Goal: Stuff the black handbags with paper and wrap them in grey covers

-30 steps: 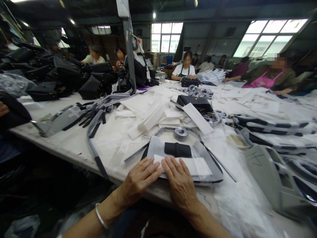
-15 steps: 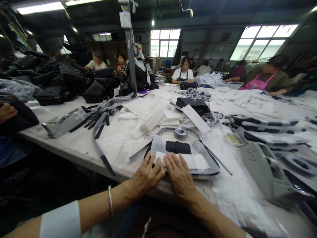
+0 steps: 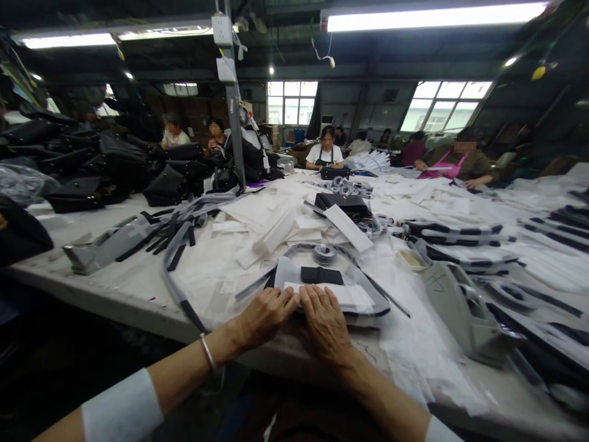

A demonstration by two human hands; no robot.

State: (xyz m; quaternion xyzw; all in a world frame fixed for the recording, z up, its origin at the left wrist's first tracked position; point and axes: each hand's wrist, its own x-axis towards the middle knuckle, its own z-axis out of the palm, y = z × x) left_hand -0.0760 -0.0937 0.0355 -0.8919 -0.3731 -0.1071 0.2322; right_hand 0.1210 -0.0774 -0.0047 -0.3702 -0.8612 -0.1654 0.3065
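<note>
2 hands (image 3: 267,316) (image 3: 324,324), 1 bangle (image 3: 208,353), 1 spool (image 3: 325,253)

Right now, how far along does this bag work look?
Black handbags lie finished-looking in a heap at the far left of the table. In hand: the left hand and right hand rest on a white sheet over a grey panel, beside a black flap. Still loose: more grey panels at right, white pieces mid-table.

Fluorescent tubes (image 3: 435,15) line the dark ceiling, daylight enters through large windows (image 3: 445,106) in the far walls, and a grey column (image 3: 234,123) carries wall sockets (image 3: 221,29).
</note>
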